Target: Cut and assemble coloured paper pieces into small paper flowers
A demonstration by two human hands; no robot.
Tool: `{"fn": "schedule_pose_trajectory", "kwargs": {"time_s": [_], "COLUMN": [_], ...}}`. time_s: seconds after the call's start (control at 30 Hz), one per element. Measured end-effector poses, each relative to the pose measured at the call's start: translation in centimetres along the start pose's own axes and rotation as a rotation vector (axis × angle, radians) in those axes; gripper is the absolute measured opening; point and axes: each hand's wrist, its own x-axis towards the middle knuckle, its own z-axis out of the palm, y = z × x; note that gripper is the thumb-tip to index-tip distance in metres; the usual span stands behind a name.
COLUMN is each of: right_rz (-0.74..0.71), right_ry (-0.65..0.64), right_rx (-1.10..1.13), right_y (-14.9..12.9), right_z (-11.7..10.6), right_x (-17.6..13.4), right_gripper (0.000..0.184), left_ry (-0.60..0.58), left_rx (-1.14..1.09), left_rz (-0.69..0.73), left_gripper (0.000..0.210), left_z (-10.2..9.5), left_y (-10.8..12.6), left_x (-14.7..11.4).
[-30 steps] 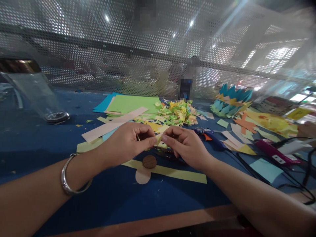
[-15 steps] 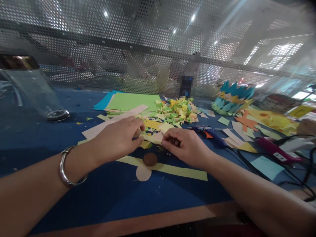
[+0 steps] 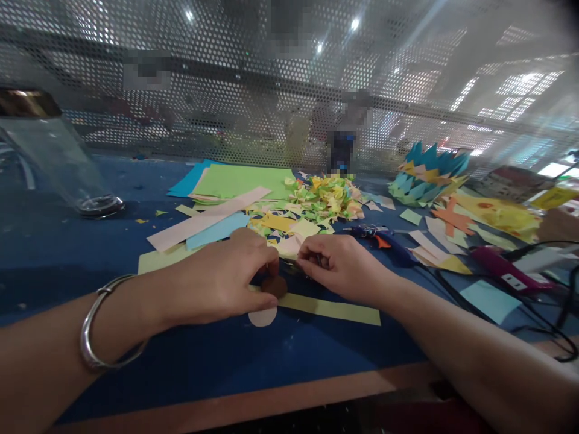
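Note:
My left hand (image 3: 221,271), with a silver bangle on its wrist, is over a small brown disc (image 3: 277,287). Its thumb and fingers are apart at the disc's left side; whether they touch it I cannot tell. Under the thumb lies a pale paper circle (image 3: 262,317). Both round pieces overlap a yellow-green paper strip (image 3: 332,308) lying flat on the blue table. My right hand (image 3: 341,265) rests beyond the strip with its fingers curled together. What they hold, if anything, is hidden. Beside its fingertips are paper scraps (image 3: 289,246).
Behind the hands are stacked coloured sheets (image 3: 248,181) and a heap of cut scraps (image 3: 330,196). At left stands a glass bottle (image 3: 67,157). Right of me lie a blue glue gun (image 3: 391,244), a magenta power strip (image 3: 509,271), cables and a blue paper crown (image 3: 427,172).
My left hand has moved toward me and slightly right, from the scraps to the brown disc, uncovering a light blue paper strip behind it. My right hand has stayed nearly in place.

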Motion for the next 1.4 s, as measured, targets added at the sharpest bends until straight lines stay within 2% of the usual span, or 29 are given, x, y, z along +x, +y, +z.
{"fn": "schedule_pose_trajectory", "kwargs": {"time_s": [0.1,0.23,0.33,0.4,0.47,0.57,0.63,0.73,0.77,0.8,0.87,0.9,1.07,1.27,1.4], "right_rz": [0.000,0.025,0.035,0.034,0.029,0.016,0.004,-0.016,-0.023,-0.029,-0.046,-0.054,-0.083,-0.101,-0.133], "right_ry": [-0.015,-0.080,-0.135,-0.149,-0.152,-0.151,-0.140,-0.094,-0.073,-0.054,-0.030,-0.026,-0.020,0.014,0.058], "right_rx": [-0.019,-0.057,-0.064,-0.075,-0.086,-0.092,-0.086,-0.077,-0.075,-0.071,-0.054,-0.044,-0.030,0.009,0.043], "right_y": [-0.2,-0.4,-0.5,-0.5,-0.4,-0.3,-0.3,-0.2,-0.2,-0.2,-0.1,-0.1,-0.3,-0.3,-0.3], "right_z": [-0.1,-0.2,-0.5,-0.5,-0.5,-0.5,-0.4,-0.4,-0.3,-0.3,-0.3,-0.3,-0.5,-0.4,-0.3], "right_x": [0.0,-0.1,-0.1,-0.2,-0.1,-0.2,-0.2,-0.2,-0.3,-0.3,-0.3,-0.3,-0.4,-0.5,-0.6], "right_gripper": [0.007,0.009,0.008,0.007,0.005,0.005,0.005,0.006,0.007,0.008,0.011,0.012,0.016,0.014,0.013], "left_ry": [0.050,0.224,0.315,0.298,0.226,0.132,0.179,0.332,0.333,0.271,0.069,0.027,-0.060,-0.150,-0.150], "left_rx": [-0.009,-0.038,-0.008,-0.018,-0.042,-0.009,0.038,0.076,0.080,0.063,0.002,-0.009,-0.058,-0.183,-0.243], "left_rz": [0.037,0.066,0.023,-0.015,-0.038,-0.005,0.037,0.050,0.054,0.050,0.068,0.078,0.086,0.038,0.013], "left_gripper": [0.020,0.034,0.029,0.026,0.027,0.029,0.032,0.031,0.027,0.020,0.016,0.016,0.015,0.010,0.012], "left_z": [0.2,0.3,-0.2,-0.6,-0.9,-0.9,-0.8,-0.8,-0.7,-0.7,-0.4,-0.2,0.4,-0.4,-0.8], "left_y": [-0.3,-1.3,-2.2,-2.6,-2.9,-3.0,-2.8,-1.9,-1.4,-1.0,-0.3,-0.1,-0.1,0.1,-0.1], "left_x": [0.3,0.9,1.4,1.7,1.8,1.7,1.5,1.0,0.7,0.4,-0.2,-0.4,-0.9,-0.3,0.3]}}
